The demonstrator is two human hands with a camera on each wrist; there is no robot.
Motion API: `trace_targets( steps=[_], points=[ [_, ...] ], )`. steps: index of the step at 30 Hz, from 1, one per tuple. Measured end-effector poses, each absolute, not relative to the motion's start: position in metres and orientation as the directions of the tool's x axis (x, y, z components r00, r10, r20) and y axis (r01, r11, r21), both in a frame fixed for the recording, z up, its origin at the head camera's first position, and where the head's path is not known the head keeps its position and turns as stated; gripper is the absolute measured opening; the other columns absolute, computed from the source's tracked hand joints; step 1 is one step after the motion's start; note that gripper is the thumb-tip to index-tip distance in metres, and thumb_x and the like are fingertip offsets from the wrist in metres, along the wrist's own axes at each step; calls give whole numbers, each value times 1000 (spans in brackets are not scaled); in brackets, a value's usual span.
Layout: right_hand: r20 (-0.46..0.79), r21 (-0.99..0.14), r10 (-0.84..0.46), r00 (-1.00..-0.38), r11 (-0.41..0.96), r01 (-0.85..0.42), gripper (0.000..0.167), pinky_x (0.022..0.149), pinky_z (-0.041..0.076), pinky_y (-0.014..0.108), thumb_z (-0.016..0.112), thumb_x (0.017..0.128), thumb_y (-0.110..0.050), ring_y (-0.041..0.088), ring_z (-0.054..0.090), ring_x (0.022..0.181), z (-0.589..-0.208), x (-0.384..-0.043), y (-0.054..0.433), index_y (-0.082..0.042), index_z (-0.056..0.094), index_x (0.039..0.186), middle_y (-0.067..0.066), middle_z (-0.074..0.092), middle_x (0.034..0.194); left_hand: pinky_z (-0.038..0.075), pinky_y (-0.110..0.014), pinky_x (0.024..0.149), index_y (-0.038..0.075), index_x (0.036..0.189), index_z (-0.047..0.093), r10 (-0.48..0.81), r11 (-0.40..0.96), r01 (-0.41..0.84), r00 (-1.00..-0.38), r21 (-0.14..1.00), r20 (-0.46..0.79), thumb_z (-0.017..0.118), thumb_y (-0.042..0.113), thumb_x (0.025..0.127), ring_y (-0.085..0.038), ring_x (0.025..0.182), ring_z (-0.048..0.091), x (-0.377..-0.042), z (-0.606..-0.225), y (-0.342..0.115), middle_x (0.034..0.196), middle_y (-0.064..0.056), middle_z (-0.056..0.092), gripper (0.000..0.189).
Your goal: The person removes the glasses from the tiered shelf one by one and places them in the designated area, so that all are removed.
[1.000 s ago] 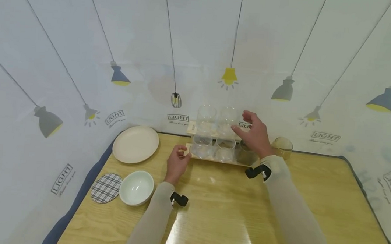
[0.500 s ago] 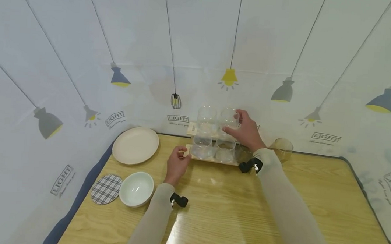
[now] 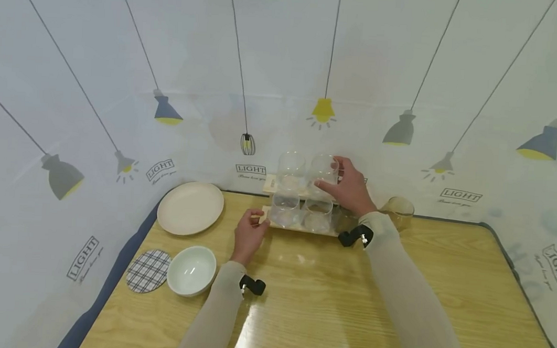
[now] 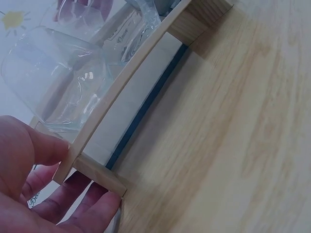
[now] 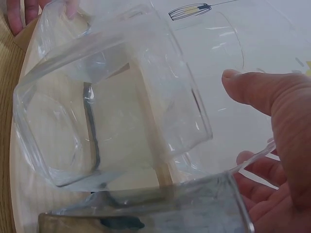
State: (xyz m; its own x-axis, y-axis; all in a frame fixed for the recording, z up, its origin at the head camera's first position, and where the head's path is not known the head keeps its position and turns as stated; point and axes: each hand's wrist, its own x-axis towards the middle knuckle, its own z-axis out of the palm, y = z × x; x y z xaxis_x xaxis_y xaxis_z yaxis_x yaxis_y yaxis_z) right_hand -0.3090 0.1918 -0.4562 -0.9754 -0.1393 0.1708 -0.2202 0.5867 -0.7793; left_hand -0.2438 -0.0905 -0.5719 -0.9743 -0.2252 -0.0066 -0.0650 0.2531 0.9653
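Observation:
A two-tier wooden rack (image 3: 268,215) stands against the back wall, holding drinking glasses. My left hand (image 3: 249,235) grips the lower shelf's left end, thumb on top and fingers beneath, as the left wrist view shows. On the upper tier stand two clear glasses; my right hand (image 3: 351,188) holds the right-hand clear glass (image 3: 322,171), thumb in front and fingers behind. Beside it is the left clear glass (image 3: 290,169). Two more clear glasses, the left lower glass (image 3: 284,211) and right lower glass (image 3: 317,215), fill the lower tier with a smoky glass (image 5: 146,208), partly hidden by my right wrist.
An amber glass (image 3: 401,209) is right of the rack, behind my right forearm. To the left are a pale plate (image 3: 190,209), a white bowl (image 3: 191,271) and a round plaid mat (image 3: 148,270) on the wooden table (image 3: 309,312). A lamp-patterned sheet (image 3: 284,64) rises behind.
My right hand has moved left from beside the upper right glass and taken hold of it. My left hand stays at the rack's end. The head view shifts slightly.

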Motion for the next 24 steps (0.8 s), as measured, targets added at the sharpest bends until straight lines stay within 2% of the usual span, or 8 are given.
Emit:
trace_targets(
  steps=[6,16,24],
  points=[
    [160,-788,-126,-979,580,-204,90,112,48,59,81,91,-52,42,53,142,-455,-307,196,-16,36,161,14,53,154,54,-28,73,11,116,68,-214,256,-69,-977,964,-13,79,16,93,-24,95,71,-246,-574,-89,105,-12,71,26],
    [212,-808,-94,-973,544,-229,88,112,49,57,82,91,-49,39,55,140,-447,-300,202,-16,40,160,13,57,150,54,-30,73,12,116,67,-209,278,-79,-978,957,-20,78,15,94,-26,98,72,-248,-569,-91,103,-10,67,25],
    [212,-820,-65,-975,531,-213,93,114,48,54,80,91,-52,37,51,145,-438,-284,212,-17,34,164,13,52,156,53,-29,72,11,115,68,-221,274,-80,-975,958,-18,79,15,93,-25,96,72,-246,-568,-92,100,-9,67,25]
  ],
)
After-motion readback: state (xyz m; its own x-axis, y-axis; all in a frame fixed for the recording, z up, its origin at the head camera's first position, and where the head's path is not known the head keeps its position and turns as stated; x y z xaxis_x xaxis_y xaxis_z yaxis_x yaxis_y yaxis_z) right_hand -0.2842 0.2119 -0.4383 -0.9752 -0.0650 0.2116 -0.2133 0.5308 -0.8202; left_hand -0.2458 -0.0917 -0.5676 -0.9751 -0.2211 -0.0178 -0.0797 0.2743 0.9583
